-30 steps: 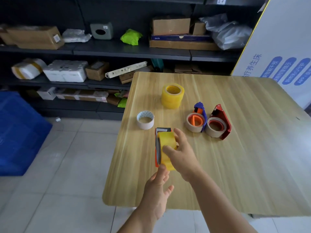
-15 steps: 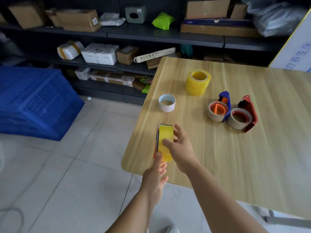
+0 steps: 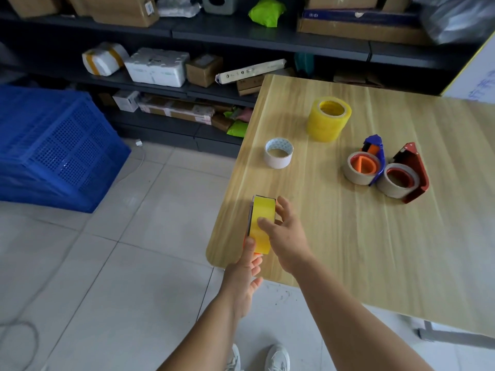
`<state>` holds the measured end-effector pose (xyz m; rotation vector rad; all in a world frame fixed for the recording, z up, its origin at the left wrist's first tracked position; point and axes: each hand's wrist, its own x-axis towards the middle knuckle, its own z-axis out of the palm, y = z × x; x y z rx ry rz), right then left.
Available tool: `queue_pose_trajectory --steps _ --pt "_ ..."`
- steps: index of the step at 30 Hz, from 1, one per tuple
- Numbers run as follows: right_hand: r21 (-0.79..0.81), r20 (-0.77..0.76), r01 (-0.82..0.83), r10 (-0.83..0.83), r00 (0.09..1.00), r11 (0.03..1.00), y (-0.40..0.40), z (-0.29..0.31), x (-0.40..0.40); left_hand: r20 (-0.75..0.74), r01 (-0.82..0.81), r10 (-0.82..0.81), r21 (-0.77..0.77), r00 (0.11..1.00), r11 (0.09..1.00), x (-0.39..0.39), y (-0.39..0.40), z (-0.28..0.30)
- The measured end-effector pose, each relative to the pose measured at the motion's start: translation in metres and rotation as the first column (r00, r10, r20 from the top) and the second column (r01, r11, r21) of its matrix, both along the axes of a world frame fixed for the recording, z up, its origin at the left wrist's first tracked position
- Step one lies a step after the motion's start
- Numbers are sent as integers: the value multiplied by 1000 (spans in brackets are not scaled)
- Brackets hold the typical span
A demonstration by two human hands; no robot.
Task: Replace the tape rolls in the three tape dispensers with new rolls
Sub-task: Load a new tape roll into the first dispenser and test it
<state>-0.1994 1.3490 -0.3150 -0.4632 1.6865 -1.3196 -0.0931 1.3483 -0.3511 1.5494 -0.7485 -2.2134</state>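
An orange tape dispenser carrying a yellow tape roll (image 3: 261, 224) stands on edge near the table's front left corner. My right hand (image 3: 288, 236) wraps over the yellow roll from the right. My left hand (image 3: 245, 271) pinches the dispenser's lower end from below. Two stacked yellow rolls (image 3: 329, 119) stand further back. A white, nearly spent roll (image 3: 278, 152) lies to their left. A blue dispenser (image 3: 365, 163) and a red dispenser (image 3: 404, 174), each with a thin brownish roll, lie side by side on the right.
The wooden table (image 3: 375, 236) ends just left of my hands, above tiled floor. A blue plastic crate (image 3: 53, 148) sits on the floor at left. Dark shelves (image 3: 214, 36) with boxes and parcels run along the back. My shoes (image 3: 267, 357) show below.
The view has swung left and down, showing more floor and the crate. Both hands keep their hold on the dispenser and yellow roll, which sit nearer the table's front left corner.
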Motion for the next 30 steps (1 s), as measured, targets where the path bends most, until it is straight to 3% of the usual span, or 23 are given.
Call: queue_pose_trajectory --steps 13,17,24,26,30 --pt "67 -23 90 -88 996 994 -10 -23 24 2 93 -93 78 996 993 18 -12 -7" --pt "50 23 104 -105 994 993 -7 -24 20 74 112 -117 72 990 991 19 -13 -8" --pt "64 -29 89 -88 996 994 -4 -22 14 244 80 -102 100 964 992 14 -13 3" --pt "61 -34 91 -89 995 994 -3 -23 15 300 30 -43 47 953 998 15 -12 5" --pt "42 -28 101 -100 995 994 -2 -23 19 314 9 76 -259 946 966 15 -12 6"
